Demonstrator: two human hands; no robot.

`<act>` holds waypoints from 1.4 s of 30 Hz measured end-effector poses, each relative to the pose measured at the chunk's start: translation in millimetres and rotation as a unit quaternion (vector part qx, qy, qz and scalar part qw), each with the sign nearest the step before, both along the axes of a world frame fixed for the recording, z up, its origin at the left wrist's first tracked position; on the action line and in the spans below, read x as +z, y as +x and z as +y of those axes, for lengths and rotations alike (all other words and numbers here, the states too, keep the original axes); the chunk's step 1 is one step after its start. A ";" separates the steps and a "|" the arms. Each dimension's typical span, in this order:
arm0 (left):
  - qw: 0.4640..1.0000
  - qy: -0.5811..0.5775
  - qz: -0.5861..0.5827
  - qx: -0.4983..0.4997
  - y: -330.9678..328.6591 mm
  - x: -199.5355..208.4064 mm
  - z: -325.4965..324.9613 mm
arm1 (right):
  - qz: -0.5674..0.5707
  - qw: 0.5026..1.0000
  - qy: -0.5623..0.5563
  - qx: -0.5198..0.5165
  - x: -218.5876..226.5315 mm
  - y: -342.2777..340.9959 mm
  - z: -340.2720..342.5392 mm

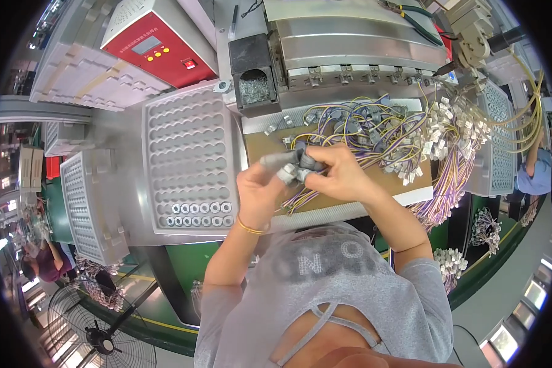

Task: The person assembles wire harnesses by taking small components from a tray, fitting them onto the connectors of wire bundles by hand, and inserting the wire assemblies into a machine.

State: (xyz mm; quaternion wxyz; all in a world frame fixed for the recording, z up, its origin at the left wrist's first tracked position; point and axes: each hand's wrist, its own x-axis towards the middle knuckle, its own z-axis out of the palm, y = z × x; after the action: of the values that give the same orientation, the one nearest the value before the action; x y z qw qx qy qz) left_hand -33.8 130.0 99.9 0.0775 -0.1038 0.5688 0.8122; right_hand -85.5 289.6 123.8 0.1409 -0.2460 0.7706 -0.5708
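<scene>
My left hand (259, 191) and my right hand (338, 173) meet in front of me over the brown work board (387, 187). Both are closed, fingertips pinched together, with pale and grey coverings on several fingers. Whatever small piece they hold between them is hidden by the fingertips. Just below the hands, a few purple and yellow wires (299, 199) show at the board's near edge. Right behind and beside my right hand lies a tangle of wire leads (356, 116) with small grey parts and white connectors.
Left of my hands lies a white plastic tray (193, 153), with metal ring-shaped parts (202, 208) in its nearest rows. Behind stand a red-fronted control box (159, 52), a black bin of clippings (254, 89) and a metal fixture (356, 46). Wire bundles (451, 153) hang at right.
</scene>
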 end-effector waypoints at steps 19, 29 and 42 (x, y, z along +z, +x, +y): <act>0.793 -0.511 0.326 -0.068 10.5 -77.5 37.7 | -0.153 0.899 -0.236 -0.335 -22.9 -52.8 -3.7; 0.855 -0.445 0.203 -0.172 7.0 -9.5 -15.3 | -0.137 0.859 -0.328 -0.370 -27.8 -55.1 -32.4; 0.698 -0.555 0.432 0.131 6.8 -21.7 -35.2 | 0.129 0.987 0.090 0.042 -19.4 4.6 1.5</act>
State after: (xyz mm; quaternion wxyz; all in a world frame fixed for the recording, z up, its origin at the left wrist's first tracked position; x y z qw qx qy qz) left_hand -27.0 94.7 78.2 -0.3555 0.1610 0.8682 0.3063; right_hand -80.9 291.1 104.4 0.0859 -0.3357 0.8194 -0.4566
